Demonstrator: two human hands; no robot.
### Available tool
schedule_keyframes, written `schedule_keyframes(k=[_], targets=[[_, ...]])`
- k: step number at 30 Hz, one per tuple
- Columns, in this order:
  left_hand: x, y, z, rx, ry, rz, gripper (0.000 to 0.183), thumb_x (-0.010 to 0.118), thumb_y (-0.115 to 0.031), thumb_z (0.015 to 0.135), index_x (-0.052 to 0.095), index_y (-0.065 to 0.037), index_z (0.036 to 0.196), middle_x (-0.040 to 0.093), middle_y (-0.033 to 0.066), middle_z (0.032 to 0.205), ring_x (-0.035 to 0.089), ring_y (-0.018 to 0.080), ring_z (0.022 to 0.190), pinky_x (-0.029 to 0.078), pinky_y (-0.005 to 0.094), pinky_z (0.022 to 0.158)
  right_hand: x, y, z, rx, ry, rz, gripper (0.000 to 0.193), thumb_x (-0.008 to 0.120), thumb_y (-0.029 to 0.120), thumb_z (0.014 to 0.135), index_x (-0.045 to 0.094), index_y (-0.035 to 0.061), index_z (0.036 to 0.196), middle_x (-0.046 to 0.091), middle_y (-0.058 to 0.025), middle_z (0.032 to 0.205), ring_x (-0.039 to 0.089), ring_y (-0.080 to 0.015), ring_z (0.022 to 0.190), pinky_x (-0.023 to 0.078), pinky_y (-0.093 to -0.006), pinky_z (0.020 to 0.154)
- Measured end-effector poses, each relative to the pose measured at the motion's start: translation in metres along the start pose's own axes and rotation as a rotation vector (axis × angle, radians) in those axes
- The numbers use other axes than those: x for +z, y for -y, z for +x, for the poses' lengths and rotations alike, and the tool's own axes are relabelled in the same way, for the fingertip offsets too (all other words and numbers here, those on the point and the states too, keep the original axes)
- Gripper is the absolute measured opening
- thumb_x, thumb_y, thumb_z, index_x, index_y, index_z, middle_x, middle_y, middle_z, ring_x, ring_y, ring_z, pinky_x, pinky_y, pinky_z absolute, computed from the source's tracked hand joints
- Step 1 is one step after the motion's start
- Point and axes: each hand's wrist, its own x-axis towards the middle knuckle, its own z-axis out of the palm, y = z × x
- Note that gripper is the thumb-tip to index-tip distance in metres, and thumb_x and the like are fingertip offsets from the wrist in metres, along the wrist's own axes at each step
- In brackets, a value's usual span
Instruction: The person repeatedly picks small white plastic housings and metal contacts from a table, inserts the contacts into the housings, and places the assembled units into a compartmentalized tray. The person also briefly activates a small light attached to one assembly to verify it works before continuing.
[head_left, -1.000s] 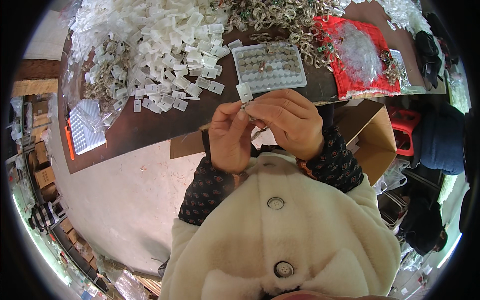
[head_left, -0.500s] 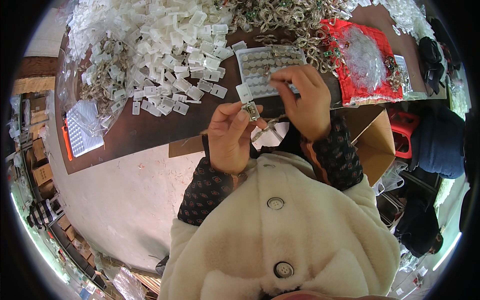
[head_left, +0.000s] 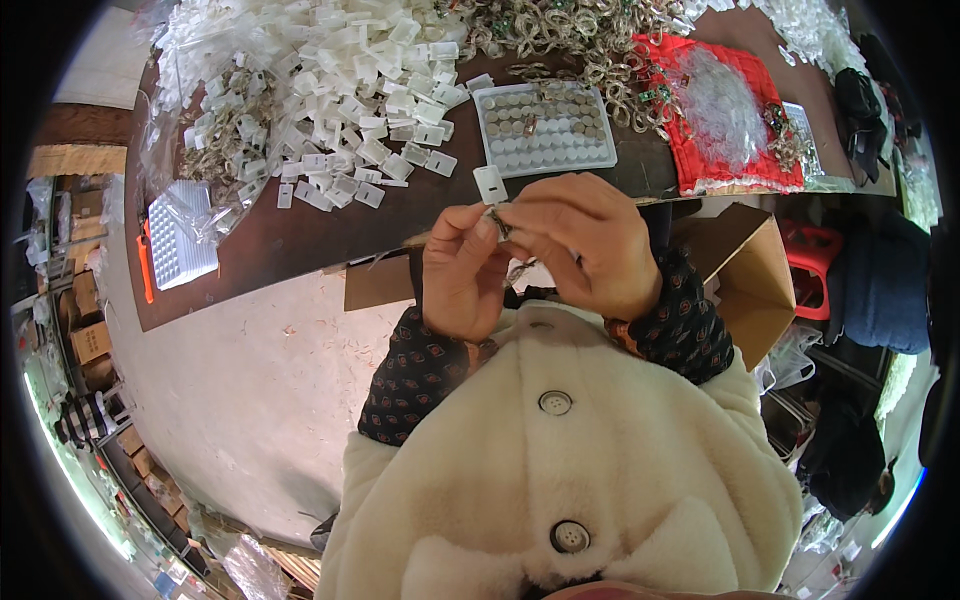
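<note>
My left hand (head_left: 463, 275) pinches a small white plastic battery case (head_left: 490, 185) between thumb and fingers, its flat lid standing up above the fingertips. From the right, my right hand (head_left: 600, 245) brings its closed fingertips against the body of the case. Whatever those fingertips hold is hidden. A thin wire bundle (head_left: 520, 270) hangs beneath the hands. Just beyond them, a white tray (head_left: 612, 150) lies on the brown table, with round silvery coin cells (head_left: 515, 105) in its far part.
Loose white cases (head_left: 370, 90) are heaped to the left of the tray. Coiled wire bundles (head_left: 560, 30) are piled behind it. A red cloth (head_left: 700, 150) bearing clear plastic bits lies to the right. An orange-handled tool (head_left: 146, 265) sits beside another tray (head_left: 182, 240) at far left.
My right hand has moved from over the tray down and toward me to the battery case, its fingertips meeting my left hand. My left hand keeps its grip on the case.
</note>
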Motion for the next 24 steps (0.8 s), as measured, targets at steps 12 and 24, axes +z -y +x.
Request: schedule_keyframes(k=[12,24], targets=[[0.009,0.000,-0.012,-0.137,0.060,-0.005,0.014,0.062,-0.023,0.097,0.061,-0.009,0.101,0.068,0.0092,0.095,0.057,0.0145,0.069,0.047,0.0370,0.084,0.001,0.015,-0.008,0.804,-0.073,0.898,0.016,0.066,0.004,0.094,0.065,-0.0057,0.107,0.070,-0.0079,0.095,0.066,-0.0107,0.082,0.054,-0.0251,0.074],[0.018,0.002,-0.018,-0.202,0.141,-0.079,0.030,0.058,-0.034,0.101,0.059,-0.011,0.120,0.062,0.0011,0.110,0.058,0.0146,0.100,0.047,0.0353,0.092,0.005,0.014,-0.016,0.095,-0.095,0.466,0.023,0.069,-0.013,0.077,0.069,-0.0012,0.096,0.066,-0.0143,0.106,0.066,-0.0241,0.095,0.055,-0.0315,0.081]])
